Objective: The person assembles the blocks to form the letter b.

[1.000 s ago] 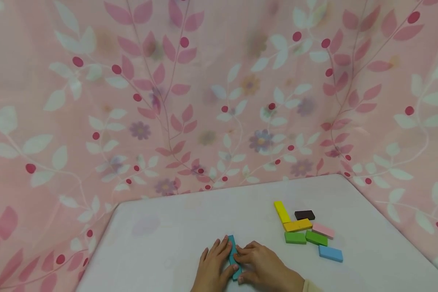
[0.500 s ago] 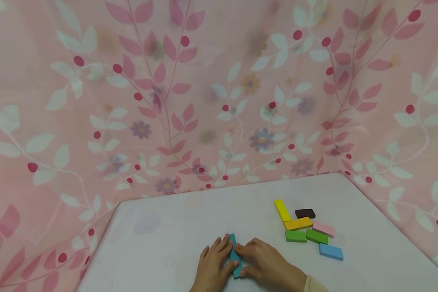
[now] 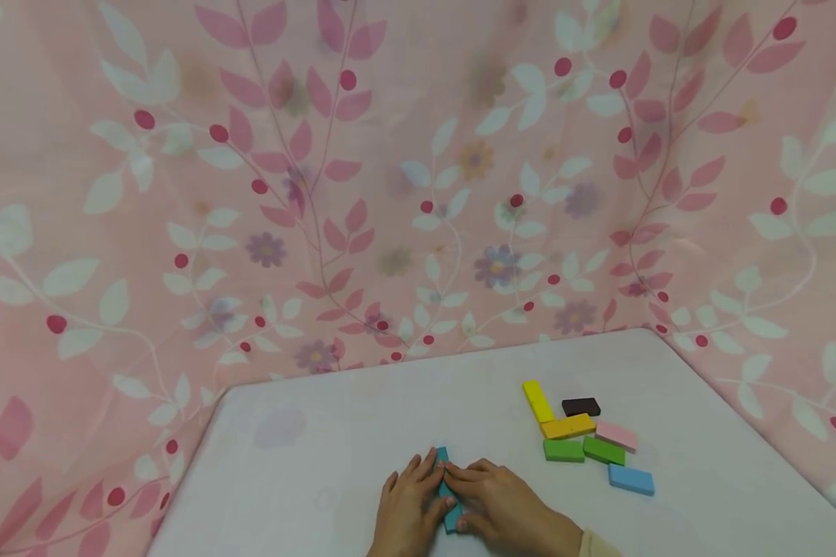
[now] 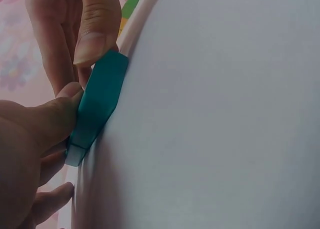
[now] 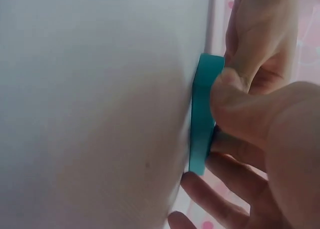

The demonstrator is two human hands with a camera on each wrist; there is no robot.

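In the head view a narrow teal block piece (image 3: 450, 523) lies on the white table, pointing away from me; a seam across it in the left wrist view suggests two teal blocks (image 4: 102, 96) end to end. My left hand (image 3: 406, 507) holds it from the left, index fingertip near the far end, thumb on the near part. From the right, my right hand (image 3: 507, 504) has its index fingertip at the middle and its thumb by the near end. The right wrist view shows that thumb against the teal side (image 5: 201, 121). Fingers cover much of the middle.
Right of the hands lie loose blocks: yellow (image 3: 538, 401), orange (image 3: 568, 426), black (image 3: 581, 407), pink (image 3: 616, 435), two green, one of them nearest the hands (image 3: 563, 450), and light blue (image 3: 630, 480). A pink floral curtain (image 3: 397, 193) surrounds the table (image 3: 306, 456).
My right fingertips have shifted slightly left, onto the teal piece, close to the left fingers. The teal blocks look straighter in line than a second ago. The other blocks stay put.
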